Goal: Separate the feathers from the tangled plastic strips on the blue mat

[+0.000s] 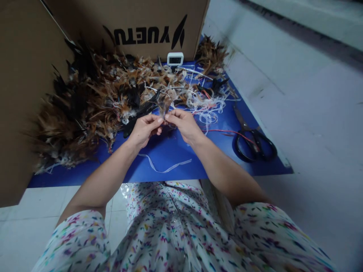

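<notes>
My left hand and my right hand meet above the blue table, thumbs and forefingers pinched close together. Between them stands a small bunch of brown feathers, its lower end gripped by the fingertips of both hands. Behind and to the left spreads a large heap of brown and black feathers. Just past my right hand lies a tangle of white ribbon. One loose strip of white ribbon curves on the table in front of my wrists. What the lower fingers cover is hidden.
Black-handled scissors lie at the right, with a red cord running to them. A small white digital clock stands before a cardboard box. Another feather bundle sits in the far right corner. A wall borders the right side.
</notes>
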`<action>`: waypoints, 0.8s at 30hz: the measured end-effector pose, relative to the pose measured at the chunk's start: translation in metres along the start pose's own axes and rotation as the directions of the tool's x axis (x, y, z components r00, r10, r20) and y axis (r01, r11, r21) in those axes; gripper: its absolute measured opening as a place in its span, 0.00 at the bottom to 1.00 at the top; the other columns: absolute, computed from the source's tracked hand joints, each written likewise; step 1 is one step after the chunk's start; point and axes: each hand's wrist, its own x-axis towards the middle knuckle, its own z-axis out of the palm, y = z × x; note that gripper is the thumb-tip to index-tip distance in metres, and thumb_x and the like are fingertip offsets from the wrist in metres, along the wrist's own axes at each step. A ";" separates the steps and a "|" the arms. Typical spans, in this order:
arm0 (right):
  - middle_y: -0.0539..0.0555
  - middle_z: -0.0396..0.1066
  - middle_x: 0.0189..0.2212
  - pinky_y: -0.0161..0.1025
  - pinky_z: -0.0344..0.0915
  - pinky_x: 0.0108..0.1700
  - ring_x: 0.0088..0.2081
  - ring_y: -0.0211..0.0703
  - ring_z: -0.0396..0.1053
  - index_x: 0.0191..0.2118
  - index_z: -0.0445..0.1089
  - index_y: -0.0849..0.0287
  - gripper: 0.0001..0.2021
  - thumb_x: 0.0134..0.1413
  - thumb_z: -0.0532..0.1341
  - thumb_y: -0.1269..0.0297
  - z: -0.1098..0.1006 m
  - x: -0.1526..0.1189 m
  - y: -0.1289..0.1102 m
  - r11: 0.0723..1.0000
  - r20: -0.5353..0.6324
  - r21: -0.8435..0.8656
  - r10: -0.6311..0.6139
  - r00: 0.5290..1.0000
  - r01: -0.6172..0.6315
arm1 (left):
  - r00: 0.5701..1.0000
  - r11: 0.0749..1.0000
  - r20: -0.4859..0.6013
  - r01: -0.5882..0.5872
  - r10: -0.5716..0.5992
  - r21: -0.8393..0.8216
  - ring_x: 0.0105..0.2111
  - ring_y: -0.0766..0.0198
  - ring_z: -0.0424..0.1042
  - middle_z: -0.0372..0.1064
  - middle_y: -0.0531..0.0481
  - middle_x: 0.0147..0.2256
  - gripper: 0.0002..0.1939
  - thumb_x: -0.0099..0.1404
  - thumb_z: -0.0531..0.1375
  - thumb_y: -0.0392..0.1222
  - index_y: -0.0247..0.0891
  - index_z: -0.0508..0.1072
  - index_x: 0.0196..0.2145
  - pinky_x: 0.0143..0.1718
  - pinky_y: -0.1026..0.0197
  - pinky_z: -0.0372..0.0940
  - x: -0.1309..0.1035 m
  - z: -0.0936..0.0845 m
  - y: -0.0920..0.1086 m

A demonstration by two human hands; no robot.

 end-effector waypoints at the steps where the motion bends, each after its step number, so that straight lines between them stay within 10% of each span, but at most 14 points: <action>1: 0.46 0.71 0.22 0.36 0.61 0.36 0.27 0.33 0.64 0.24 0.70 0.58 0.14 0.39 0.72 0.55 0.000 0.000 0.001 1.000 -0.012 -0.005 -0.004 1.000 0.004 | 1.000 1.000 0.003 0.002 -0.002 0.005 0.18 0.74 0.67 0.73 0.52 0.24 0.21 0.42 0.77 0.50 0.33 0.77 0.26 0.20 0.70 0.63 0.000 0.000 -0.001; 10: 0.44 0.67 0.19 0.36 0.58 0.33 0.25 0.32 0.62 0.20 0.66 0.58 0.07 0.43 0.65 0.67 0.002 0.004 0.004 1.000 -0.056 0.001 0.002 0.998 -0.002 | 0.999 0.999 -0.031 0.023 -0.021 0.041 0.17 0.74 0.66 0.72 0.53 0.22 0.22 0.40 0.77 0.52 0.33 0.76 0.26 0.20 0.69 0.62 0.001 0.000 -0.002; 24: 0.46 0.68 0.21 0.37 0.59 0.34 0.27 0.34 0.63 0.23 0.67 0.58 0.14 0.43 0.70 0.55 -0.001 0.003 0.006 0.994 -0.001 -0.098 -0.039 0.999 0.039 | 0.997 0.999 -0.074 -0.013 0.015 0.030 0.16 0.74 0.65 0.71 0.53 0.21 0.21 0.40 0.77 0.50 0.34 0.77 0.25 0.18 0.70 0.60 0.002 0.000 -0.003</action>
